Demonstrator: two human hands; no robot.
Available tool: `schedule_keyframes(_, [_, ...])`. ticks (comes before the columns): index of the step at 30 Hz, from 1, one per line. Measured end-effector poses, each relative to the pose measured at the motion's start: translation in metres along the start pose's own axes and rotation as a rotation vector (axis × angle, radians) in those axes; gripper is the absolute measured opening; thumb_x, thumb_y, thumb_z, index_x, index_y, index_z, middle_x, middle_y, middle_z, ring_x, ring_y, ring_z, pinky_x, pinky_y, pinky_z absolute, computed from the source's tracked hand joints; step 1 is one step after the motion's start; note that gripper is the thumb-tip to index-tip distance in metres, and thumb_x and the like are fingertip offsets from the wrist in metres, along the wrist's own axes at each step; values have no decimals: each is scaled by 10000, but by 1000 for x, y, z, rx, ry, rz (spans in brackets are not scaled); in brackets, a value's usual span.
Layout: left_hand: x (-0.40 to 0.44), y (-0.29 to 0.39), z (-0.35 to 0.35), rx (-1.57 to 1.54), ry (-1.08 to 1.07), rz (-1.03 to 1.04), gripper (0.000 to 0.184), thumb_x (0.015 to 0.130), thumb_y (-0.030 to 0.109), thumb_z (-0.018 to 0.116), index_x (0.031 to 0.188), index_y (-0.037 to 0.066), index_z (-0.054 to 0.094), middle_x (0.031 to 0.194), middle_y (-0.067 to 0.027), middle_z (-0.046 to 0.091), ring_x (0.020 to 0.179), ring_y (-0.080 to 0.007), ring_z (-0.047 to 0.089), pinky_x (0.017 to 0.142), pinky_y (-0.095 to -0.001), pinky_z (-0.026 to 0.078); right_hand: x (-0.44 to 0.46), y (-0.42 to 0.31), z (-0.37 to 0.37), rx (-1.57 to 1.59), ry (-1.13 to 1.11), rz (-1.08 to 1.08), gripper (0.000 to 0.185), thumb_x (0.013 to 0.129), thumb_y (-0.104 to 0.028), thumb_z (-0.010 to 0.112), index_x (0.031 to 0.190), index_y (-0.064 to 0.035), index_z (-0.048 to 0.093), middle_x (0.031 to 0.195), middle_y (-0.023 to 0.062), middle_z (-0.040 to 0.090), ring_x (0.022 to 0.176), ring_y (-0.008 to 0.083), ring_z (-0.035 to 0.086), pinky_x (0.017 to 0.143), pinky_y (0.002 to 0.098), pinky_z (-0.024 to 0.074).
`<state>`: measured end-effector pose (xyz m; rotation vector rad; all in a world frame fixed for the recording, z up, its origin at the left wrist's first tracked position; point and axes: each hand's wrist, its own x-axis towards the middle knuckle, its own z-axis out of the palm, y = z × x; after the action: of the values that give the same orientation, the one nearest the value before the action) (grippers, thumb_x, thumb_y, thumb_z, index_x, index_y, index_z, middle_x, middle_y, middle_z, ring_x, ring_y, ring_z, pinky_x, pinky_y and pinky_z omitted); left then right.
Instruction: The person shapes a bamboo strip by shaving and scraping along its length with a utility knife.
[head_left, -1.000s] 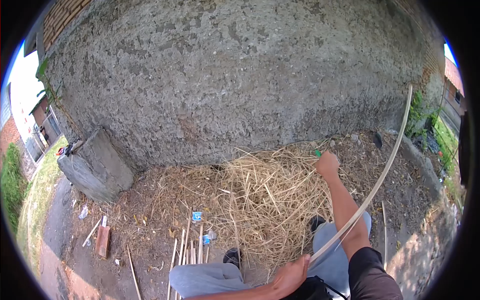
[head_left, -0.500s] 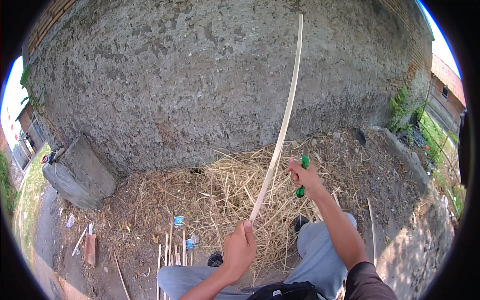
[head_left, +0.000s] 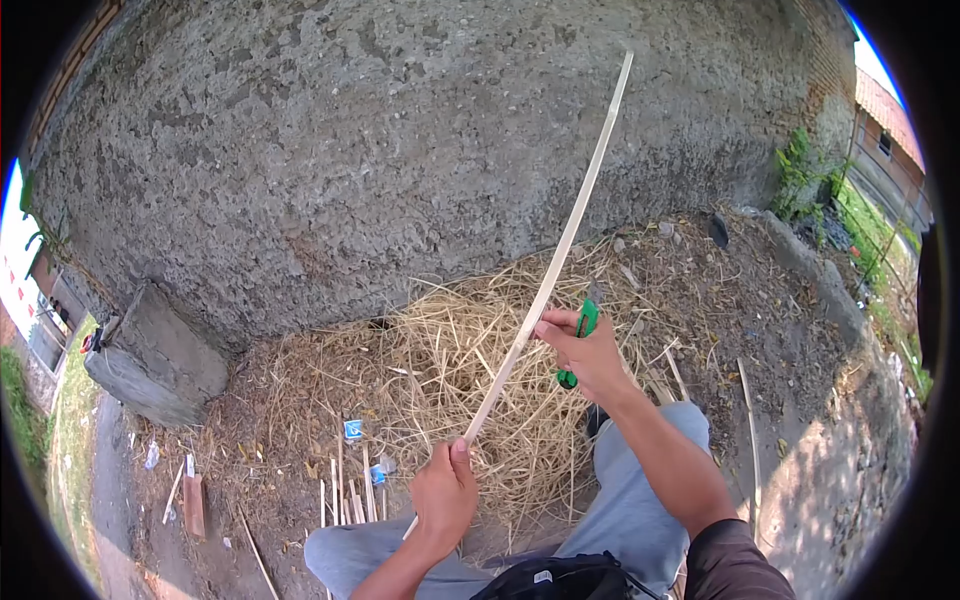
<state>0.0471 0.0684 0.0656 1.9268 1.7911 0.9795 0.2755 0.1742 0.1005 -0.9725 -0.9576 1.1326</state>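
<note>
A long, pale bamboo strip [head_left: 573,222] slants up and away in front of the grey wall. Near its lower end my left hand [head_left: 445,493] is closed round it, thumb on top, and a short end sticks out below the fist. My right hand [head_left: 595,365] has a green utility knife [head_left: 587,319] tucked in its grasp, blade end pointing up. The thumb and fingertips of that same hand touch the strip partway along. Below the strip lies a heap of pale shavings [head_left: 470,350].
A rough plastered wall [head_left: 400,150] rises ahead. To the left, a concrete block [head_left: 165,360] leans by the wall. Several narrow strips [head_left: 347,500] lie beside my left knee, with a reddish wooden piece [head_left: 194,507] further left. Another strip [head_left: 748,430] is at the right.
My right hand has moved left and down onto the strip, still with the knife. My left hand has shifted left and down, and the strip now protrudes below it.
</note>
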Motion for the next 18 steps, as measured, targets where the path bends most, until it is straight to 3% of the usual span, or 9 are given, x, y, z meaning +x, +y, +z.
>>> schedule_keyframes(9, [-1, -9, -2, 90, 15, 16, 292, 1008, 272, 478, 861, 42, 580, 577, -180, 585, 534, -398, 597, 505, -507, 428, -2, -8, -18, -154, -71, 26, 168, 842, -106, 737, 934, 32, 710, 773, 63, 709, 488, 14, 438, 422, 212, 283])
schedule_keyframes(12, [4, -13, -9, 12, 35, -20, 308, 1006, 268, 481, 845, 37, 605, 598, -165, 601, 560, -383, 613, 527, -493, 438, 0, -12, -28, -156, -106, 106, 184, 838, -85, 717, 951, 55, 676, 739, 101, 674, 454, 26, 402, 415, 214, 275])
schedule_keyframes(15, [5, -16, -13, -51, -35, -118, 322, 1002, 257, 486, 829, 26, 627, 621, -161, 611, 572, -374, 612, 547, -474, 443, 1, -12, -34, 63, -120, 206, 180, 854, -95, 691, 959, 50, 672, 760, 127, 669, 444, 31, 405, 409, 214, 280])
schedule_keyframes(17, [5, -24, -8, -83, -52, -58, 383, 1016, 286, 481, 791, 9, 620, 597, -120, 597, 516, -257, 582, 512, -386, 427, 3, -11, -35, 249, -246, 302, 141, 864, -92, 667, 941, 22, 701, 767, 80, 664, 436, 35, 356, 416, 233, 265])
schedule_keyframes(18, [4, -27, -8, -83, -52, -58, 383, 1016, 286, 481, 791, 9, 620, 597, -120, 597, 516, -257, 582, 512, -386, 427, 2, -13, -33, 249, -246, 302, 141, 864, -92, 667, 941, 22, 701, 767, 80, 664, 436, 35, 356, 416, 233, 265])
